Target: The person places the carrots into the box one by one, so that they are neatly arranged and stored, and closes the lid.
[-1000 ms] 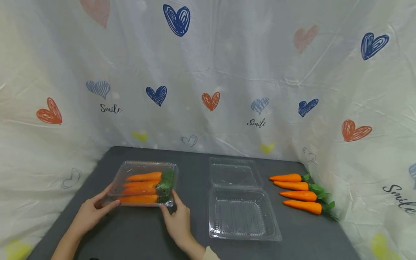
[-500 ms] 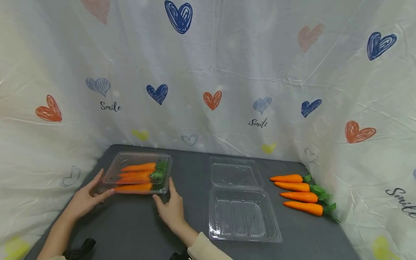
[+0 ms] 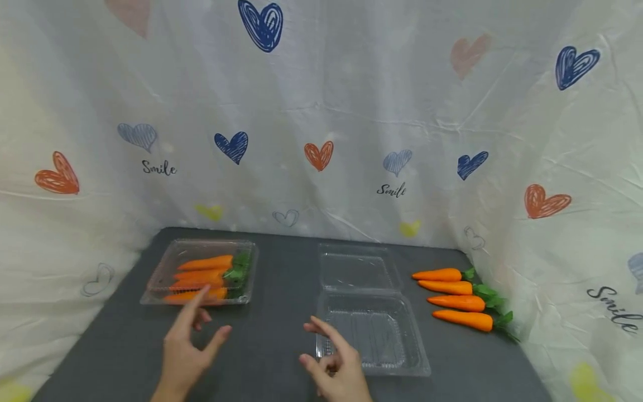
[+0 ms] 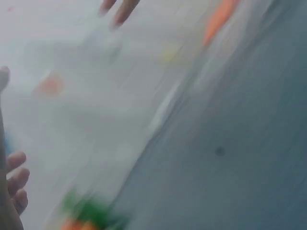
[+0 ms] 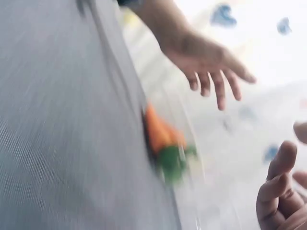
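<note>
On the table's left side stands a lidded clear plastic container (image 3: 201,271) with several carrots (image 3: 206,262) inside, their green tops to the right. My left hand (image 3: 188,346) is in the air in front of it, fingers parted and holding nothing. Farther right, my right hand (image 3: 339,363) hovers by the near left corner of a second clear container (image 3: 374,335), which stands with its lid (image 3: 358,268) folded back. Its fingers are loosely bent around nothing. In the right wrist view, the left hand (image 5: 206,55) shows spread fingers. Both wrist views are blurred.
Several loose carrots (image 3: 462,303) lie in a row at the right of the dark table (image 3: 271,357), leafy ends outward. A pale curtain (image 3: 321,212) printed with hearts hangs behind and at both sides.
Both hands have let go of the lidded carrot container, which was slid back and left, and have drawn away from it to the right. The second container and loose carrots stay put.
</note>
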The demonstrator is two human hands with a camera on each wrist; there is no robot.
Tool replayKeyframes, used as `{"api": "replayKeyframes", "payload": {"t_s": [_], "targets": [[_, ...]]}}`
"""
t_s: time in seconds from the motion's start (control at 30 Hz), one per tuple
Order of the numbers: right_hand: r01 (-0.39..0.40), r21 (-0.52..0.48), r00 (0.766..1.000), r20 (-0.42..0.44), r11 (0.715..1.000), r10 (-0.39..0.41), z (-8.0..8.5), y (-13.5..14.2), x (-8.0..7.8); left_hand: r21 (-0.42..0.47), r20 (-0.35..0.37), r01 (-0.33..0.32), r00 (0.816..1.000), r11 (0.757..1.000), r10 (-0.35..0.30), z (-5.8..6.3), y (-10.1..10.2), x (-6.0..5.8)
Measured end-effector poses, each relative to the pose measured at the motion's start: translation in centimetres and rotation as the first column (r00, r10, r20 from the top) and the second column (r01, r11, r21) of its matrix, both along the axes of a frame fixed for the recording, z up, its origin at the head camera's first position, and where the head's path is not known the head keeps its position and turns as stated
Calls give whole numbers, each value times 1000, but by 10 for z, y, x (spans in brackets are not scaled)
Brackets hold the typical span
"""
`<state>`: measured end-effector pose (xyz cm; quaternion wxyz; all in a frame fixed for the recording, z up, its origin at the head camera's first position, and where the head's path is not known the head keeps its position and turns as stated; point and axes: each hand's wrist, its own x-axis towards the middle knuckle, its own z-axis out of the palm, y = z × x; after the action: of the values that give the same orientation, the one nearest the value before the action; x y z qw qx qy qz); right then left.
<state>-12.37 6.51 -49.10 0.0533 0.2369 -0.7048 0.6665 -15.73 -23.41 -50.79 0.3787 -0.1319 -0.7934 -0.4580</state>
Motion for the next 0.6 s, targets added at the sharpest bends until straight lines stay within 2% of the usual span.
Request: {"api": "replayKeyframes", "payload": {"t_s": [0.03,0.07,0.1,0.13,0.2,0.27,0.33,0.37,0.4,0.5,0.6], "targets": [[32,0,999,-23,1000,-32,0,14,2,-10,25,45,999,999,-45,-4,21,3],[76,8,996,-37,997,-76,-1,27,5,-15,89,83,993,996,-82,-7,43,8],[139,18,990,-35,990,-138,-1,40,7,-26,149,112,983,993,-107,-12,63,12],[210,32,977,-30,977,-209,-2,53,9,-38,232,145,964,989,-132,-17,83,17],[369,78,928,13,926,-371,-3,79,12,-63,401,207,901,976,-165,-25,119,22],[509,115,856,37,853,-516,-4,106,9,-79,550,265,815,961,-180,-32,148,24],[620,136,774,56,773,-630,-7,133,3,-89,622,318,758,944,-196,-38,166,21],[662,146,736,55,735,-674,-8,148,0,-93,634,337,746,937,-205,-41,171,18],[698,153,700,55,699,-712,-9,161,-3,-97,635,350,742,932,-213,-43,175,15],[787,188,590,48,587,-806,-12,200,-10,-100,598,377,762,921,-248,-48,176,6],[839,266,486,23,474,-874,-13,235,-15,-96,582,406,764,909,-280,-50,175,-1]]}}
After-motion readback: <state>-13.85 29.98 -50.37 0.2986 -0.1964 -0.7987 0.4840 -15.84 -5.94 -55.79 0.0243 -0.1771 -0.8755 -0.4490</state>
